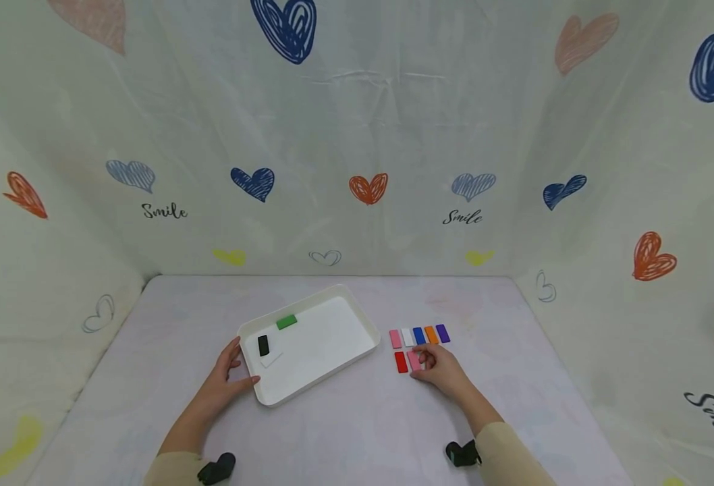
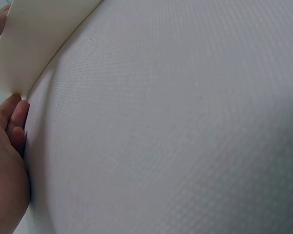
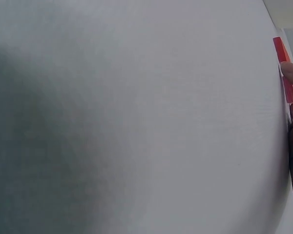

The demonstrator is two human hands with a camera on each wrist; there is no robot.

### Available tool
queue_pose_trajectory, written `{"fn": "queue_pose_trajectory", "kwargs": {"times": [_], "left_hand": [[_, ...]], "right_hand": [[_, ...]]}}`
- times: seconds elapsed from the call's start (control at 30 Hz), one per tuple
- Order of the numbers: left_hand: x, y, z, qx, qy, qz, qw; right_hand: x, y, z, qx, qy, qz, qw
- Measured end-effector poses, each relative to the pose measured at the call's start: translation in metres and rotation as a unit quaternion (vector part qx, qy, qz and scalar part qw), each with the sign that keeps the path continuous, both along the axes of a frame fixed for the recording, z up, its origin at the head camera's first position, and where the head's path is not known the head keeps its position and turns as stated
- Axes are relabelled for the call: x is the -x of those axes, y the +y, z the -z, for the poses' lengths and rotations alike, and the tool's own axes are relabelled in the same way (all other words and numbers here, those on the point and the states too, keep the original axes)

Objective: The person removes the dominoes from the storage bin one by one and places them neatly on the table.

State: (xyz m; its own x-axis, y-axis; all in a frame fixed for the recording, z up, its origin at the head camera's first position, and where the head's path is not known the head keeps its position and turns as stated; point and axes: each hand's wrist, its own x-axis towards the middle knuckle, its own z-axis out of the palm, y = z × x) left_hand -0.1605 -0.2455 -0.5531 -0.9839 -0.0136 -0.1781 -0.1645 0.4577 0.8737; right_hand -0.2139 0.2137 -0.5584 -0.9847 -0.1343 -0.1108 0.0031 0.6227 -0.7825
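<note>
A white rectangular tray (image 1: pixel 316 386) lies at a slant on the table, holding a green block (image 1: pixel 287 322), a black block (image 1: pixel 263 345) and a white block (image 1: pixel 271 359). My left hand (image 1: pixel 220 386) grips its left end, fingers at the outer wall and thumb at the near corner. To the right of the tray, my right hand (image 1: pixel 445 371) pinches a pink block (image 1: pixel 414 361) by its ends between thumb and fingers. Beside that block lies a red block (image 1: pixel 401 362), which also shows as a red block (image 3: pixel 280 48) in the right wrist view.
Behind the right hand runs a row of flat blocks: a second pink block (image 1: pixel 396 339), another white block (image 1: pixel 407 337), a blue block (image 1: pixel 419 336), an orange block (image 1: pixel 432 335) and a purple block (image 1: pixel 443 333). A heart-printed curtain (image 1: pixel 308 135) surrounds the pale table (image 1: pixel 333 445).
</note>
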Motion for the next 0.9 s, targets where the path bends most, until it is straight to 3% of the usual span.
{"fn": "queue_pose_trajectory", "kwargs": {"times": [0.53, 0.9], "left_hand": [[-0.0009, 0.0015, -0.0054, 0.003, -0.012, -0.001, 0.9999], [0.0000, 0.0003, -0.0008, 0.003, -0.011, 0.000, 0.9999]], "right_hand": [[-0.0031, 0.0028, 0.0059, 0.027, -0.006, 0.028, 0.9992], [-0.0024, 0.0024, 0.0095, 0.032, -0.007, 0.029, 0.9991]]}}
